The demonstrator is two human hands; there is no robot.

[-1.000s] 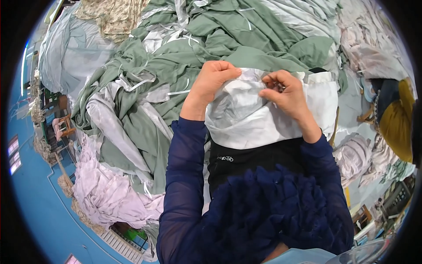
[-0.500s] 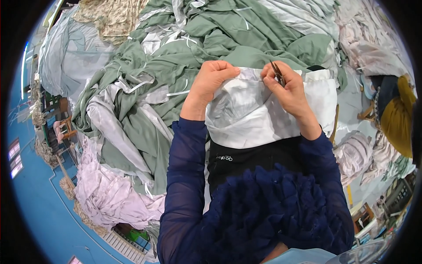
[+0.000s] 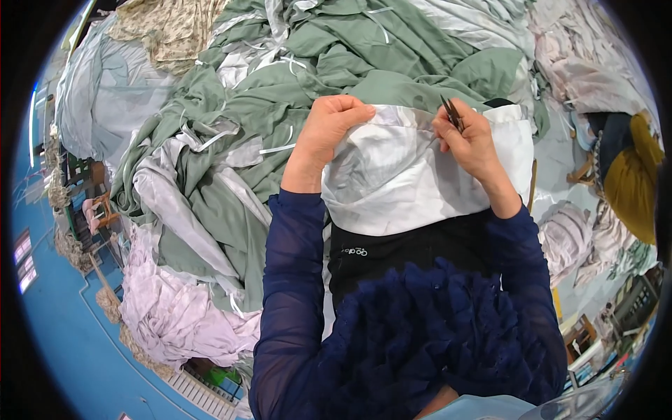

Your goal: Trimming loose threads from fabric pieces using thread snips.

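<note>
A white piece of cloth point(image 3: 399, 178) lies spread over my lap, its far edge folded over. My left hand point(image 3: 334, 126) is closed on that folded edge at the left. My right hand point(image 3: 467, 136) pinches the same edge further right and also holds small dark thread snips point(image 3: 451, 112) with the points sticking up. Both forearms are in sheer dark blue sleeves point(image 3: 287, 280). Behind the cloth rises a large heap of green and white fabric point(image 3: 280, 77).
Pale lilac cloth point(image 3: 175, 315) is piled at the lower left beside the blue floor point(image 3: 63, 350). More pale fabric point(image 3: 581, 63) lies at the upper right, with a mustard-yellow and dark bundle point(image 3: 630, 175) at the right edge. Patterned beige cloth point(image 3: 175, 24) sits at the top left.
My right hand has shifted slightly right along the folded edge and the snips now stand up clearly in it. The left hand keeps its hold on the cloth.
</note>
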